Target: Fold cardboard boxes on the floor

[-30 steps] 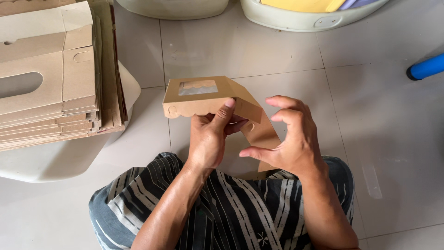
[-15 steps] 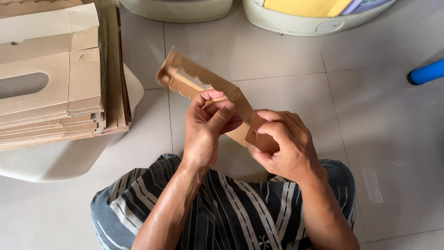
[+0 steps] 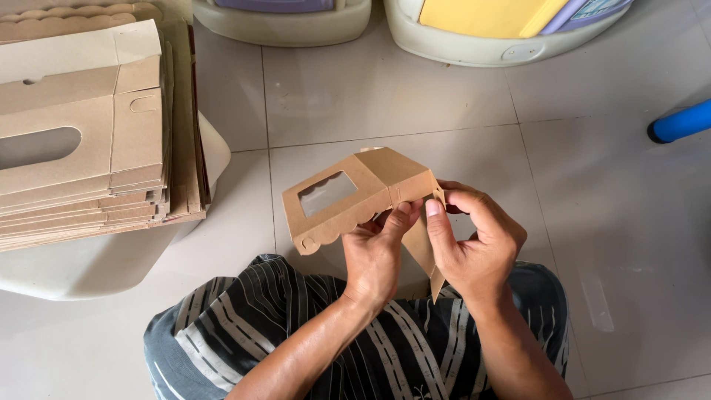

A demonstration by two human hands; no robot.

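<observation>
Both hands met over the person's lap on a half-folded brown kraft cardboard box with a clear window and a scalloped edge (image 3: 348, 196), which was held up in the air above the tiled floor, not resting on anything. The left hand (image 3: 376, 255) gripped the box from below, its thumb pressed up against the fold near the box's right end, fingers curled behind the panel. The right hand (image 3: 474, 241) was closed on the same end, thumb and forefinger pinching a narrow pointed cardboard flap (image 3: 424, 248) that hung down between the two hands toward the lap. The window panel faced up and to the left, its scalloped edge lowest. Beneath the hands lay the grey and white striped fabric of the person's clothing (image 3: 311, 333), covering the knees. To the left, well apart from the box, a tall stack of flat brown cardboard box blanks with oval cut-outs (image 3: 81, 133) sat on a rounded white plastic stool or tub (image 3: 96, 259); whether it was a stool or a tub could not be told. At the top edge stood two cream-coloured plastic basins: the left one (image 3: 285, 22) with something pale purple in it, the right one (image 3: 489, 37) carrying yellow sheets. A blue cylindrical object (image 3: 681, 122) jutted in at the right edge. The pale grey floor tiles (image 3: 607, 222) between these things and the hands held nothing that blocked the box.
</observation>
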